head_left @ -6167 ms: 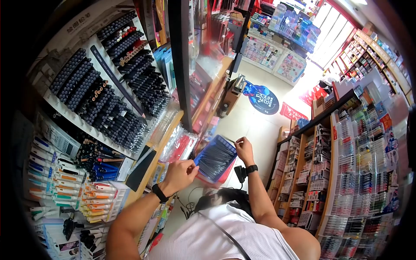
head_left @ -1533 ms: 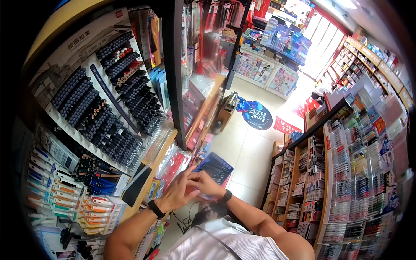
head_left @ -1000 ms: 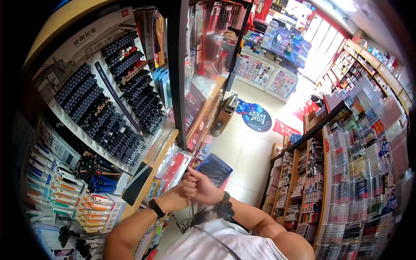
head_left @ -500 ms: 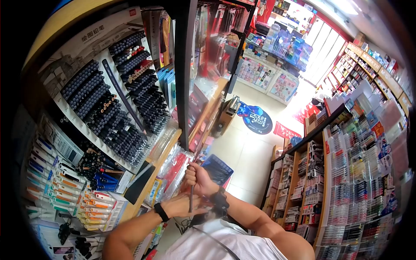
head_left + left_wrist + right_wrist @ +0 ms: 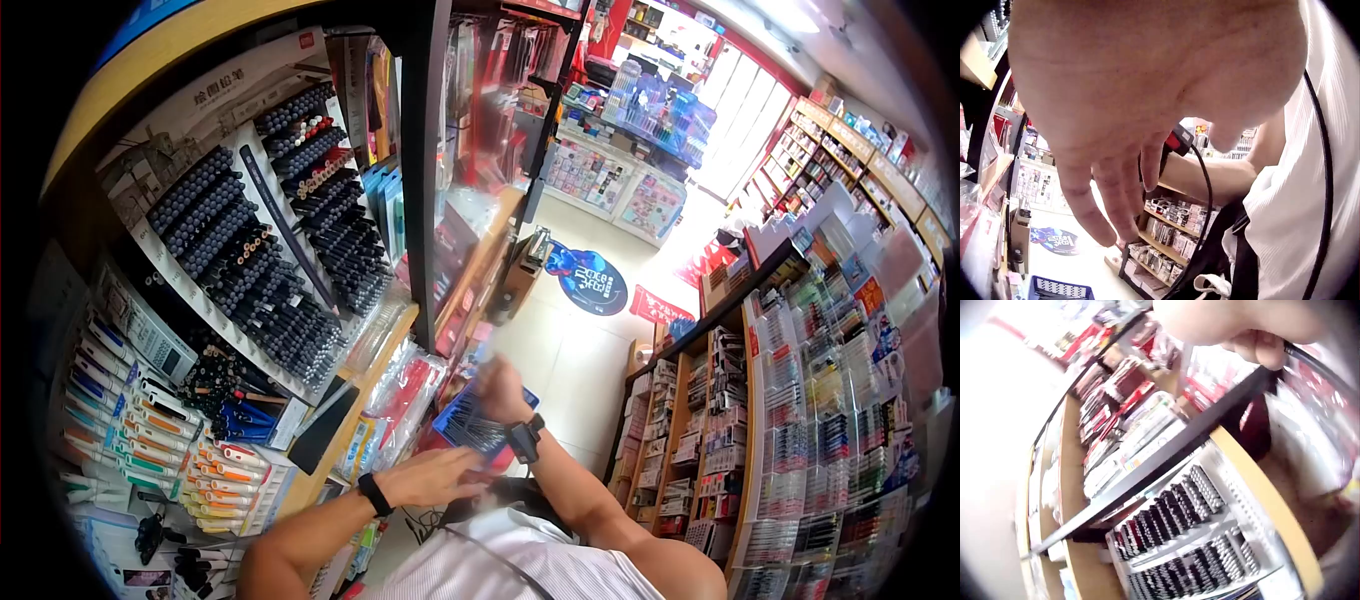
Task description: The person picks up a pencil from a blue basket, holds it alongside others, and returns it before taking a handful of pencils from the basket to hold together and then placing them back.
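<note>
My right hand [image 5: 503,390], blurred in the head view, is raised over the blue basket [image 5: 459,404], which holds many thin dark sticks [image 5: 473,432]. In the right wrist view the curled fingers of that hand [image 5: 1241,325] grip a dark pencil [image 5: 1319,367], whose far end runs out of the frame. My left hand [image 5: 435,478] is in front of the body at the near side of the basket. Its palm and loosely extended fingers [image 5: 1088,206] show in the left wrist view, with nothing held.
A pencil display rack [image 5: 240,240] stands at the left, above white and orange pens [image 5: 225,475]. Plastic-wrapped packs [image 5: 405,390] lie on the shelf beside the basket. Stationery shelves [image 5: 800,400] line the right. A round blue sticker [image 5: 592,280] is on the tiled floor [image 5: 575,385].
Earlier both hands worked close together; half a second ago the right hand held the pencil upright over the left palm. Now the right hand has moved away, up over the basket.
</note>
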Available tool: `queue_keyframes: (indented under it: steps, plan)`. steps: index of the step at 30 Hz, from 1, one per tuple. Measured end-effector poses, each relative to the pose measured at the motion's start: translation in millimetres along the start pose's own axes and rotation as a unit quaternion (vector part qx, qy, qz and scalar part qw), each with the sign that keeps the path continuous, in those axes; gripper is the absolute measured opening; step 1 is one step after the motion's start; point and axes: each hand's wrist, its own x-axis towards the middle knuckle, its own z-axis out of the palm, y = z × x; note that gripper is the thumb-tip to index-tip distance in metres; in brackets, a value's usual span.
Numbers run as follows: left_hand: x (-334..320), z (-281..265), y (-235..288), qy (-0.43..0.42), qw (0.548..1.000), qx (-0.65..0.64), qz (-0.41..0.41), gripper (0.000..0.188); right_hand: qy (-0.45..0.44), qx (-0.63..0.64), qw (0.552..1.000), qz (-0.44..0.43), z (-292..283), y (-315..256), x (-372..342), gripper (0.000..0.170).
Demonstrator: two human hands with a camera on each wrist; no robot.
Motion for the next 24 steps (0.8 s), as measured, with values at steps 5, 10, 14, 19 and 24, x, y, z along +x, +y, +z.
queue_keyframes:
  steps: [5,10,14,19,24]
  plan:
    - [-3,-2,-14,-0.041,0.997,0.026,-0.066,0.049,-0.027,-0.419,0.782,-0.460,11,-38,-26,0.026]
    - [-1,-9,-18,-0.078,0.992,0.025,-0.100,0.048,-0.240,-0.622,0.503,-0.549,54,-10,-97,0.015]
    - [-16,29,-62,0.003,0.998,0.058,-0.002,0.044,-0.395,-0.642,0.454,-0.475,71,19,-137,0.020]
    - [-19,18,-49,0.018,0.997,0.067,-0.025,0.044,-0.458,-0.670,0.405,-0.421,78,56,-141,0.029]
    - [-22,17,-45,0.025,0.997,0.069,-0.035,0.044,-0.466,-0.676,0.423,-0.384,64,73,-121,0.044]
